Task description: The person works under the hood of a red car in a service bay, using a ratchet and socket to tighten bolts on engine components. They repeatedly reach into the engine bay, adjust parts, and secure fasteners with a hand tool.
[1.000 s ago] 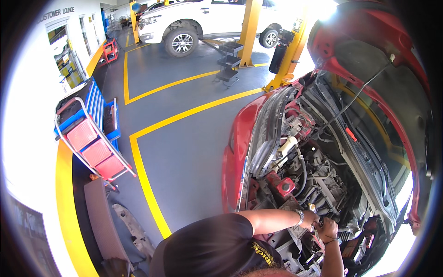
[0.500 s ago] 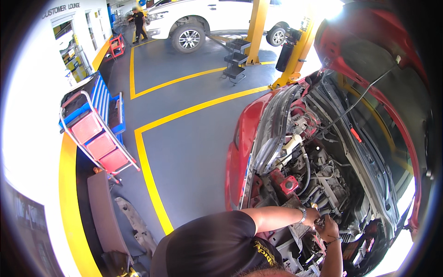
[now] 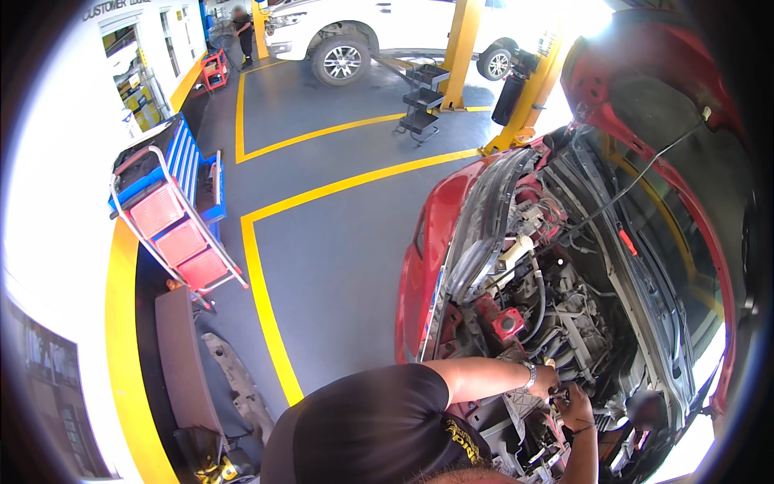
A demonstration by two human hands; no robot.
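Both my hands are together over the open engine bay (image 3: 576,323) of a red car (image 3: 442,230). My left hand (image 3: 545,381), with a metal watch (image 3: 530,376) on its wrist, is closed with its fingers curled down. Touching or nearly touching it, my right hand (image 3: 576,408) has bent fingers pinched together, and a dark band circles its wrist. A small metallic piece shows between the hands, but its kind is too small to tell. Beside the left hand is a small yellowish part (image 3: 549,363). Hoses and a red part with a round cap (image 3: 508,323) lie farther forward.
A thin rod (image 3: 645,169) props the raised hood (image 3: 645,89). A blue tool cabinet (image 3: 181,161) and a red-stepped ladder (image 3: 179,230) stand left. Beyond are a black tiered cart (image 3: 423,101), yellow lift posts (image 3: 528,93), a white vehicle (image 3: 403,28) and another person (image 3: 243,36).
The surroundings have slid slightly right in view. My hands stay joined at nearly the same spot, and the right one has shifted a little. The distant person has turned or changed posture.
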